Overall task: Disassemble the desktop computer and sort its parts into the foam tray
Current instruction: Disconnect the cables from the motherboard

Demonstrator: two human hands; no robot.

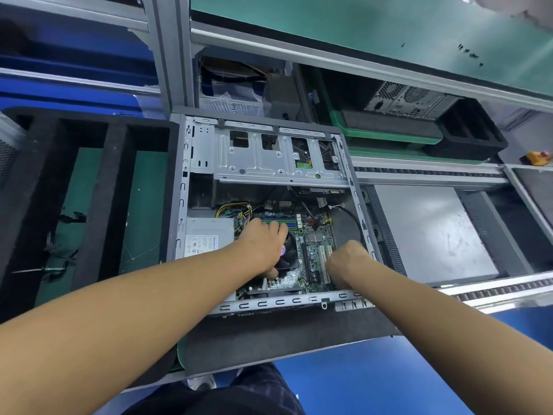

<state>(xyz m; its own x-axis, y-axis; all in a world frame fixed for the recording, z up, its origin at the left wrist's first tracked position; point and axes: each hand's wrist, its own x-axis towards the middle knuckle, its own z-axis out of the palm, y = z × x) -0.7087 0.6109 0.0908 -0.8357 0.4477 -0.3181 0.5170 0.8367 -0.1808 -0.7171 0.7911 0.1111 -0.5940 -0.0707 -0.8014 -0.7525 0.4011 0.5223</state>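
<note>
- The desktop computer case (344, 163) lies on its side with the panel off, in the middle of the view, on a dark mat (269, 342) at the bench's near edge.
- Inside it, a silver drive cage (269, 163) spans the 12 o'clock end; the green motherboard (317, 253) fills the 6 o'clock half, and the grey power supply (206, 238) sits at 9 o'clock of the board.
- The left hand (263, 244) reaches in palm down over the black CPU cooler fan (288, 256), fingers spread and curled around its top (the thumb tip shows at the fan's 6 o'clock edge); its fingertips lie at the green memory sticks (287, 221) just beyond, at 12 o'clock of the fan.
- The right hand (347, 262) is curled closed at the board's 3 o'clock side, beside the white expansion slots (324, 259); whether it grips anything I cannot tell, as the fingers are hidden beneath it.
- Yellow and black cables (233, 209) loop from the power supply toward the board at 10 o'clock of the left hand.
- The black foam tray (113, 187) lies at 9 o'clock of the case, touching its side; its long compartments show green bottom, with some black cable scraps (59, 241) in the leftmost (hard to identify).
- Another computer tower (410, 103) stands under the shelf at 1 o'clock.
</note>
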